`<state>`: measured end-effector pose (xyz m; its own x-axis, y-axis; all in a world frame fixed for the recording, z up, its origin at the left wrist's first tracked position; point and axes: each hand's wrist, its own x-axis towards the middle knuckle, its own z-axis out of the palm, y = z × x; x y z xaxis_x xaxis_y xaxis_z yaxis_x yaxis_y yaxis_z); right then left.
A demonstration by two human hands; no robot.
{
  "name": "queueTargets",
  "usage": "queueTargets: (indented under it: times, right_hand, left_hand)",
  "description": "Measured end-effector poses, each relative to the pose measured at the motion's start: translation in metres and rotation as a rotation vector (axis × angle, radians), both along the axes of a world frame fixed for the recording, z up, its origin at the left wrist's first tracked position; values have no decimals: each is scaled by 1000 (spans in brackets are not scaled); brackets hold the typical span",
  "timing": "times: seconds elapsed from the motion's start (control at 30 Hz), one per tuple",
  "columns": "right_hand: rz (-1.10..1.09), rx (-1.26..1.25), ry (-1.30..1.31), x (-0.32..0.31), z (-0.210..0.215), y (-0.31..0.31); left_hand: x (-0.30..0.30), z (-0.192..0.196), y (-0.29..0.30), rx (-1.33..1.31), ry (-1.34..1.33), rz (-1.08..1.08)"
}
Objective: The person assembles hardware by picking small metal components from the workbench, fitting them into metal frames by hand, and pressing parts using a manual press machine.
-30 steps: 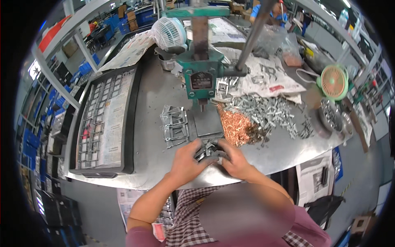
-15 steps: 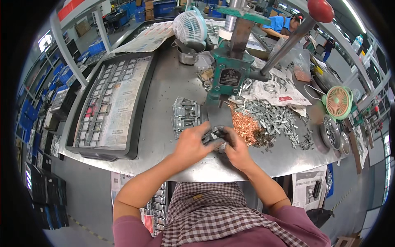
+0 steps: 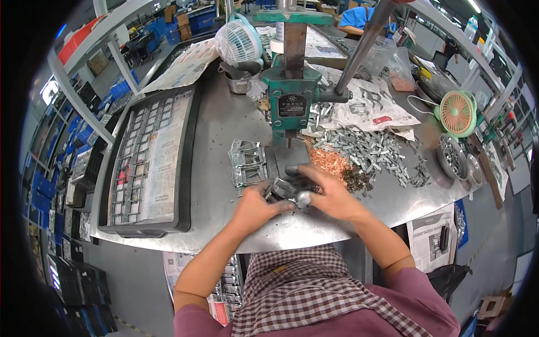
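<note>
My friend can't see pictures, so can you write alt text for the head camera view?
Two bare hands, left hand and right hand, hold a small grey metal part together at the front of a round grey metal worktable, just below a green hand press, beside a pile of small silver metal pieces.
</note>
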<state>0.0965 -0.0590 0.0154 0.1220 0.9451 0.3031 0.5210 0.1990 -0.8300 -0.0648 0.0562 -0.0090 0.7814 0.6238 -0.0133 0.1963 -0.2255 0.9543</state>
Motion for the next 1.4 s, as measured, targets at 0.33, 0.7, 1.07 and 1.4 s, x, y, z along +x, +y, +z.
queueTargets:
  times: [0.33,0.7,1.07,1.4]
  right_hand:
    - [-73,47,-186,-18,4,-1]
    - [-177,126,-218,-42,-13,1]
    - [-179,130,-289,21,-20,-25]
    - [-1428,-399,-608,323,3,-262]
  left_hand:
    - [6,10,-19,282,-26,7]
    - [-2,6,-20,582,-69,18]
    - [-4,21,-3,286,151,-67]
    - [-28,25,8,185,603,-58]
